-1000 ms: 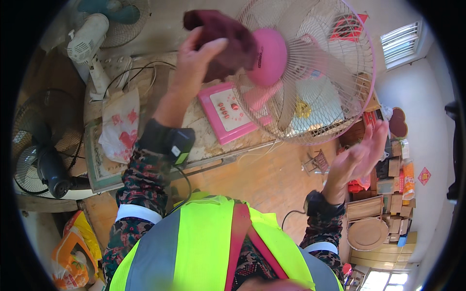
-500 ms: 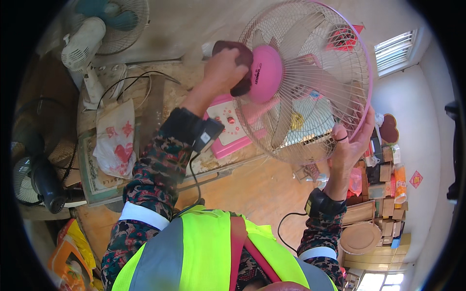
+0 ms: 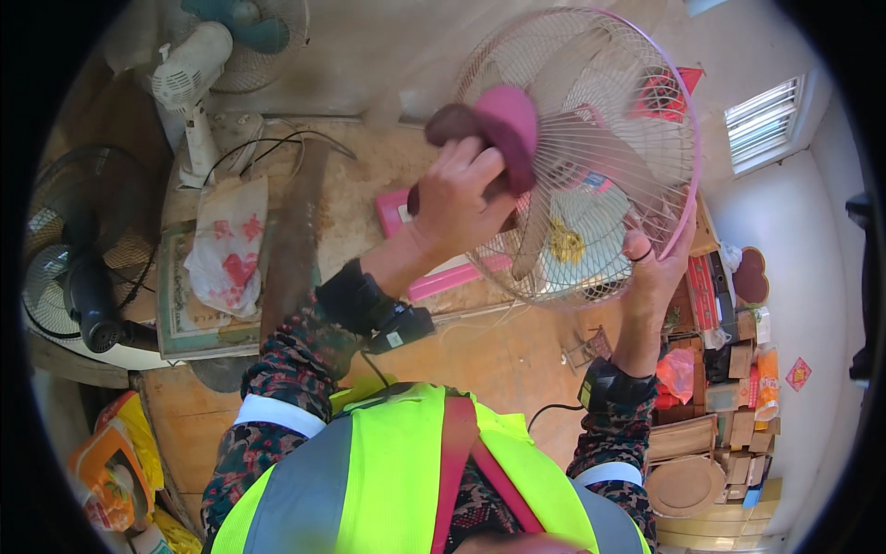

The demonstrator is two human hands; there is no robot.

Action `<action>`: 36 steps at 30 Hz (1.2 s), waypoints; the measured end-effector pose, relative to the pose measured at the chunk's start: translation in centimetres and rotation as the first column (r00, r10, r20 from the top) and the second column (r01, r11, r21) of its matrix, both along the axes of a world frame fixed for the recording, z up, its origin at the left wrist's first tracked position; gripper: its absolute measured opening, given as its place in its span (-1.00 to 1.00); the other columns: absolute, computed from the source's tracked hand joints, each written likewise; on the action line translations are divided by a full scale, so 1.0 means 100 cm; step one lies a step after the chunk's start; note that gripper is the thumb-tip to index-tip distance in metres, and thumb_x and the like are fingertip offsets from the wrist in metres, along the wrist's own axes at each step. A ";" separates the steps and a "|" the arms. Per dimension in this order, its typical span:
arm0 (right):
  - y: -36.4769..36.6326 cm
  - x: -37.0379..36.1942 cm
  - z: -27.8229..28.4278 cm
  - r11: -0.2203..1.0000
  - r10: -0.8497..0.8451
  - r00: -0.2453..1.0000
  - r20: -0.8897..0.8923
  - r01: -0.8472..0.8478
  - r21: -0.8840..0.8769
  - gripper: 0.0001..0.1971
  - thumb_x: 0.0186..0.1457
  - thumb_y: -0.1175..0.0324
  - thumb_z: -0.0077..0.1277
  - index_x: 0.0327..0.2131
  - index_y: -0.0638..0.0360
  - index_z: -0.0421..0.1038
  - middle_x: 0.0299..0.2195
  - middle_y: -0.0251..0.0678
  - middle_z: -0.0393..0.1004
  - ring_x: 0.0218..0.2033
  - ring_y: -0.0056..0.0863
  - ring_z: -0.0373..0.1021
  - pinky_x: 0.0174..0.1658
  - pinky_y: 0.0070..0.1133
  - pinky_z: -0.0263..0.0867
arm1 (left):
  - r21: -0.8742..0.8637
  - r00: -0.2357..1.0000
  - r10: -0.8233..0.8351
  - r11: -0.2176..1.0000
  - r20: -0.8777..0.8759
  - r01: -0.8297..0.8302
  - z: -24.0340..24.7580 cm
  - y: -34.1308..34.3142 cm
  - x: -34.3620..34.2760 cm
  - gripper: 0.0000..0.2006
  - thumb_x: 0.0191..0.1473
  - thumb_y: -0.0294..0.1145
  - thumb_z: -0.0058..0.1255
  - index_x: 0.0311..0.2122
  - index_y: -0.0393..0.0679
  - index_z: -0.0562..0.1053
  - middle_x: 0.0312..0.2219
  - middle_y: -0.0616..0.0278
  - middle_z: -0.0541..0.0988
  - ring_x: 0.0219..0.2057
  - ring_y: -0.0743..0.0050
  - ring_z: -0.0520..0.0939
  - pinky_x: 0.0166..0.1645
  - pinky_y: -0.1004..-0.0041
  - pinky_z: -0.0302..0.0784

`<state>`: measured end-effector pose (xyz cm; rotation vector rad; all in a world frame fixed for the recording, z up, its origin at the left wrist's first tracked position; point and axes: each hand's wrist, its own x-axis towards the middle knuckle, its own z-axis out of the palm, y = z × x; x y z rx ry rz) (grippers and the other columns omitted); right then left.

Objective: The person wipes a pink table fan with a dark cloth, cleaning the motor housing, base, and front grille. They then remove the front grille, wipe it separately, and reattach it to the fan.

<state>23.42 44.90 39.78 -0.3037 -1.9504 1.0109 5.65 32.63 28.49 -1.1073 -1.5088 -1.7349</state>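
A pink electric fan (image 3: 609, 268) with a round wire guard and pale blades stands before me, its pink base (image 3: 452, 277) on the worn table. My left hand (image 3: 461, 189) is closed around a dark maroon cloth (image 3: 452, 125) and presses it onto the lower part of the pink round cap (image 3: 508, 115) at the guard's centre. On the right, my right hand (image 3: 660, 263) grips the guard's lower right rim, thumb on the front wires. Part of the cap is hidden by the cloth and fingers.
A white fan with blue blades (image 3: 198, 69) stands at the back left, a dark fan (image 3: 83, 286) at the far left. A white plastic bag (image 3: 226, 249) with red print lies on the table (image 3: 360, 203). Stacked boxes (image 3: 738, 360) and a round-seated chair (image 3: 685, 485) are at right.
My left hand has moved the cloth from the cap's left edge down and rightward across its lower face. My right hand stays on the rim. The view has shifted slightly.
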 end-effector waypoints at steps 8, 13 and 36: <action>0.008 0.006 -0.003 0.999 0.043 0.999 -0.002 -0.043 0.002 0.17 -0.30 0.10 0.49 0.31 0.23 -0.08 0.17 -0.04 0.20 0.15 -0.29 0.25 0.15 -0.38 0.25 | -0.049 0.970 0.242 0.969 -0.017 -0.242 0.048 0.044 -0.063 -0.79 -0.16 -0.30 0.13 -0.36 -0.08 0.43 -0.42 0.09 0.49 -0.33 -0.07 0.54 -0.28 0.11 0.47; 0.012 0.007 -0.004 0.995 0.010 1.000 0.013 -0.011 0.101 0.16 -0.29 0.13 0.48 0.30 0.29 -0.08 0.14 -0.08 0.25 0.12 -0.28 0.28 0.15 -0.39 0.25 | -0.282 0.961 0.178 0.953 0.213 -0.114 -0.006 0.052 -0.109 -0.68 -0.10 -0.17 0.03 -0.21 -0.05 0.48 -0.32 0.02 0.57 -0.24 -0.12 0.59 -0.18 0.07 0.53; 0.011 0.005 -0.009 0.999 0.003 1.000 -0.016 -0.002 0.043 -0.19 -0.14 0.43 0.27 0.20 0.27 0.11 -0.15 -0.23 0.42 -0.36 -0.58 0.37 -0.33 -0.64 0.31 | -0.004 0.980 0.179 0.984 -0.082 -0.180 -0.058 0.016 0.041 -0.72 -0.31 -0.32 0.22 -0.34 0.11 0.53 -0.32 0.16 0.45 -0.32 0.08 0.52 -0.42 0.20 0.47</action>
